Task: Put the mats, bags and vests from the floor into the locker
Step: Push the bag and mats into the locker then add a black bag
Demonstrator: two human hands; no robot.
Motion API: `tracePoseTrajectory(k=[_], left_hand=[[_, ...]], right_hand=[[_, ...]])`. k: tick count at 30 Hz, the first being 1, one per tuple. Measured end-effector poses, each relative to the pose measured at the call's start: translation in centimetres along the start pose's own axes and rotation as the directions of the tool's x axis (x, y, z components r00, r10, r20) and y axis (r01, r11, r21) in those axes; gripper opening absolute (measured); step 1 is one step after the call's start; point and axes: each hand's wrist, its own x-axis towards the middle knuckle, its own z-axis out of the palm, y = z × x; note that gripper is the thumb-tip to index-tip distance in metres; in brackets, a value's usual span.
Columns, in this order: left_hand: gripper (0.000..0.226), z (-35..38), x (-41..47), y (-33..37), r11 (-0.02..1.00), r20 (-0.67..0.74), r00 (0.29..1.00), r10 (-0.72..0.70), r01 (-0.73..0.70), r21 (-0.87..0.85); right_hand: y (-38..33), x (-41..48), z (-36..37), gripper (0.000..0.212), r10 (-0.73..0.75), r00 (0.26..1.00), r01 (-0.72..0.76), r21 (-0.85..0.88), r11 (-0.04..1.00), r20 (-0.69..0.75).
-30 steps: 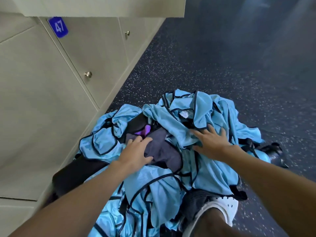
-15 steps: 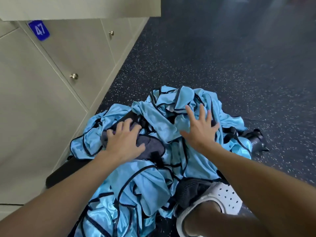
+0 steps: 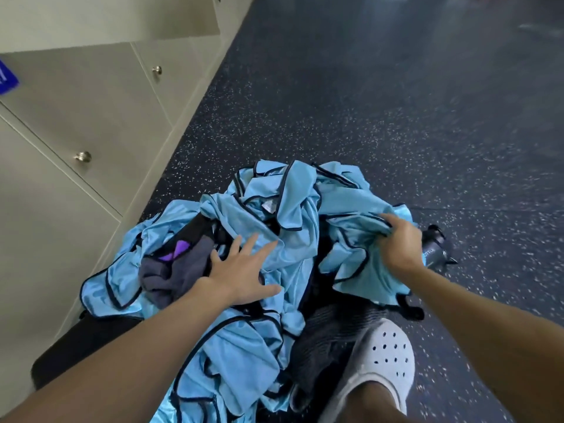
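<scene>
With the left hand [image 3: 241,270] pressing flat on the heap of shiny light-blue vests [image 3: 293,206] and the right hand [image 3: 396,242] clutching one fold, tangled neighbours may drag out and spill.

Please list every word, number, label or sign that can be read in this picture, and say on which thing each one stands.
No text can be read in full.
The blue plate on the locker door: cut off by the picture's edge, only bits of white strokes show.
The dark bottle on the floor: pale lettering, too blurred to read.
The white tag in a blue vest: too small to read.
</scene>
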Motion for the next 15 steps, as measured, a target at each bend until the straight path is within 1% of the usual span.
tracePoseTrajectory(k=[1, 2, 3, 4, 5, 6, 7, 8, 9, 11, 12, 13, 14, 15], left_hand=[[0.096, 0.1, 0.0, -0.1, 1.0, 0.002, 1.0, -0.01, 0.01, 0.004], [0.095, 0.1, 0.0, -0.2, 1.0, -0.006, 1.0, -0.021, 0.021, 0.003], [0.095, 0.1, 0.0, -0.2, 1.0, -0.033, 0.999, -0.03, 0.03, 0.0], [0.093, -0.1, 0.0, -0.1, 0.999, -0.087, 0.996, -0.038, 0.038, 0.004], [0.092, -0.3, 0.1, 0.1, 0.999, -0.161, 0.986, -0.036, 0.04, 0.022], [0.091, -0.6, 0.3, 0.3, 0.998, -0.233, 0.972, -0.022, 0.035, 0.053], [0.092, -0.9, 0.7, 0.5, 0.997, -0.273, 0.962, -0.004, 0.026, 0.079], [0.093, -1.2, 1.0, 0.5, 0.996, -0.261, 0.965, 0.004, 0.02, 0.087], [0.094, -1.3, 1.4, 0.2, 0.997, -0.195, 0.981, -0.007, 0.022, 0.078], [0.093, -1.0, 2.0, -0.8, 0.994, 0.018, 0.998, -0.057, 0.055, 0.09], [0.091, -0.5, 2.0, -1.4, 0.991, 0.1, 0.991, -0.091, 0.08, 0.109], [0.09, 0.0, 1.9, -2.1, 0.988, 0.14, 0.982, -0.125, 0.11, 0.11], [0.088, 0.5, 1.7, -2.7, 0.985, 0.149, 0.976, -0.156, 0.142, 0.101], [0.086, 1.0, 1.5, -3.3, 0.98, 0.138, 0.973, -0.185, 0.172, 0.098]], right_hand=[[0.2, 0.6, -0.8, 0.051, 0.029, 0.999, -0.029, -0.005, 1.0, -0.033], [0.4, 1.0, -1.3, 0.051, 0.051, 0.999, -0.051, -0.037, 0.998, -0.02], [0.4, 1.4, -1.6, 0.051, 0.057, 0.998, -0.055, -0.11, 0.992, 0.019], [0.2, 1.5, -1.7, 0.055, 0.047, 0.997, -0.031, -0.235, 0.971, 0.065], [0.0, 1.4, -1.5, 0.059, 0.002, 0.995, 0.035, -0.363, 0.931, 0.1], [-0.5, 1.2, -1.2, 0.063, -0.081, 0.989, 0.127, -0.438, 0.89, 0.122], [-1.2, 1.0, -0.7, 0.065, -0.176, 0.975, 0.219, -0.458, 0.861, 0.137], [-2.2, 0.8, -0.1, 0.067, -0.26, 0.954, 0.299, -0.441, 0.846, 0.148], [-3.1, 0.7, 0.7, 0.069, -0.324, 0.931, 0.366, -0.416, 0.832, 0.171], [-5.3, 0.8, 2.3, 0.073, -0.405, 0.872, 0.483, -0.35, 0.802, 0.275], [-6.2, 0.8, 3.3, 0.076, -0.43, 0.827, 0.539, -0.295, 0.789, 0.362], [-6.9, 0.8, 4.2, 0.079, -0.431, 0.775, 0.573, -0.225, 0.788, 0.462], [-7.3, 0.8, 5.1, 0.082, -0.414, 0.725, 0.58, -0.163, 0.798, 0.55], [-7.1, 0.7, 5.8, 0.084, -0.38, 0.695, 0.564, -0.134, 0.815, 0.611]])
